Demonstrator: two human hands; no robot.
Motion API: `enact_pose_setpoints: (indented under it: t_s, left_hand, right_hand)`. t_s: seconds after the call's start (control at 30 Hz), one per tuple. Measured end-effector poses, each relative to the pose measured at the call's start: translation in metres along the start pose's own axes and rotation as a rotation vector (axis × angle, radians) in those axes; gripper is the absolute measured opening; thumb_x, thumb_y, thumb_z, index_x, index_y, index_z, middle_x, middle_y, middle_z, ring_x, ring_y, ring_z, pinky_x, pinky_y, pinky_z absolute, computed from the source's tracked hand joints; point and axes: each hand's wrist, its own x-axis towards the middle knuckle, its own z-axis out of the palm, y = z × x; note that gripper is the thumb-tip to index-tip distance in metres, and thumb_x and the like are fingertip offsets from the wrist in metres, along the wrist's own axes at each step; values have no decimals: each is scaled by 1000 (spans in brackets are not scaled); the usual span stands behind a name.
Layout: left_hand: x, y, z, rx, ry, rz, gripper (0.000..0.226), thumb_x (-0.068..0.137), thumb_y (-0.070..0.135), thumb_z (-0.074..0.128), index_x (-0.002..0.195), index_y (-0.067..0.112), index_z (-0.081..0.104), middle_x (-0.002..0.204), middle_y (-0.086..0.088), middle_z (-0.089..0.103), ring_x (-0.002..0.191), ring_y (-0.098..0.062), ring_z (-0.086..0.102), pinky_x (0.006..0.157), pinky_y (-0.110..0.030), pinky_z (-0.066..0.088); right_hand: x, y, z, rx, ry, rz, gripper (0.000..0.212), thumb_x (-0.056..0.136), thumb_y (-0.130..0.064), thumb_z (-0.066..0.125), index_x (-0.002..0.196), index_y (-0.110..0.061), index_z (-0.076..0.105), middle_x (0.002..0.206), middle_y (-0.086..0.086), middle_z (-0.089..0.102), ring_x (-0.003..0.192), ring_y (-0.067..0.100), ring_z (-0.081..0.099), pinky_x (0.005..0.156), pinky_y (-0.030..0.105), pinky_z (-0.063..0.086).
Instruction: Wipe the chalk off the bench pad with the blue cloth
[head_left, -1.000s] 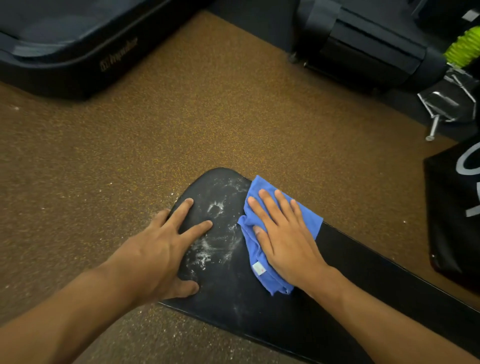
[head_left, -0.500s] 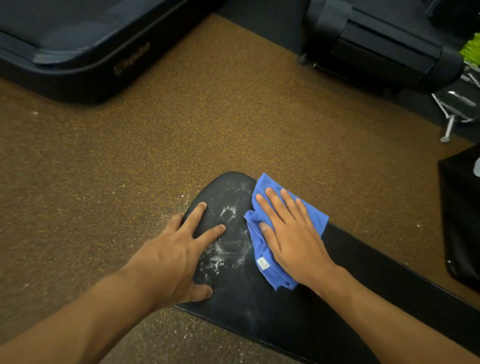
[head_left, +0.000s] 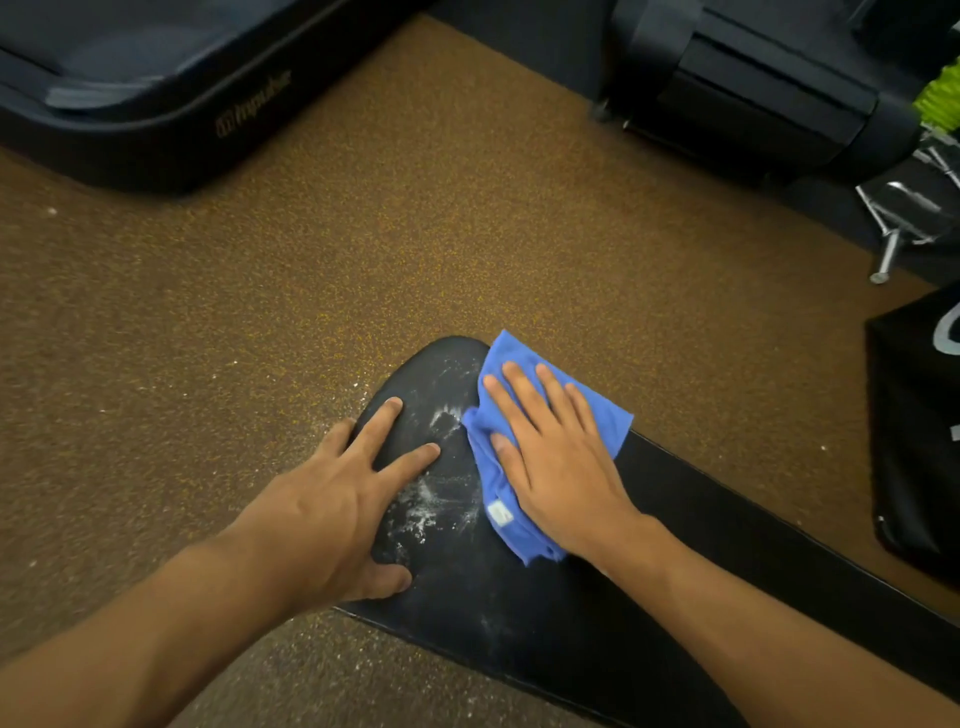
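Observation:
A black bench pad runs from the middle of the view to the lower right, its rounded end pointing away from me. White chalk smears mark the pad's rounded end, between my two hands. My right hand lies flat, fingers spread, pressing the blue cloth onto the pad just right of the chalk. A small white tag shows on the cloth's near edge. My left hand rests flat on the pad's left edge, fingers spread, holding nothing.
Brown speckled rubber floor surrounds the pad, with chalk dust scattered left of it. A black machine base lies at the top left, black equipment at the top right, a black bag at the right edge.
My right hand and the cloth have crept slightly towards the pad's rounded end and the chalk. The left hand has kept its place on the pad. The camera shifted a little.

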Motion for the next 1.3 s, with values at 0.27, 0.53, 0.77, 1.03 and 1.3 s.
enact_pose_setpoints:
  t_s: [0.27, 0.53, 0.77, 1.03, 1.3]
  left_hand:
    - [2, -2, 1, 7, 12, 12, 115, 69, 79, 59, 152, 48, -13, 160, 5, -32, 150, -28, 6, 117, -44, 35]
    - [2, -3, 4, -1, 22, 5, 115, 65, 82, 56, 152, 49, -12, 161, 2, -29, 150, -27, 7, 116, -44, 36]
    - [3, -1, 2, -4, -6, -7, 114, 68, 80, 59, 152, 49, -12, 160, 4, -31, 151, -30, 6, 118, -45, 33]
    - [1, -4, 3, 6, 28, 18, 115, 62, 85, 53, 152, 49, -10, 162, 1, -26, 150, -26, 9, 117, -43, 34]
    - [-8, -10, 3, -142, 111, 34, 119, 63, 83, 64, 148, 59, -16, 159, 10, -36, 155, -21, -4, 121, -43, 30]
  right_hand:
    - [28, -1, -1, 90, 18, 147, 62, 105, -49, 10, 164, -30, 16, 171, 0, 18, 154, 30, 20, 123, 49, 19]
    - [-22, 3, 4, -11, -30, -28, 59, 108, -45, 19, 164, -28, 17, 172, 2, 15, 159, 28, 6, 126, 54, 14]
    - [11, 0, 0, 78, -5, 51, 62, 106, -49, 11, 164, -30, 19, 172, 0, 13, 158, 29, 6, 127, 50, 8]
    - [10, -6, 1, 19, 5, -46, 62, 106, -45, 18, 163, -22, 24, 171, 5, 19, 158, 33, 13, 125, 55, 16]
    - [30, -5, -4, 113, 1, 60, 61, 107, -46, 13, 164, -26, 17, 172, 0, 13, 158, 30, 7, 126, 51, 9]
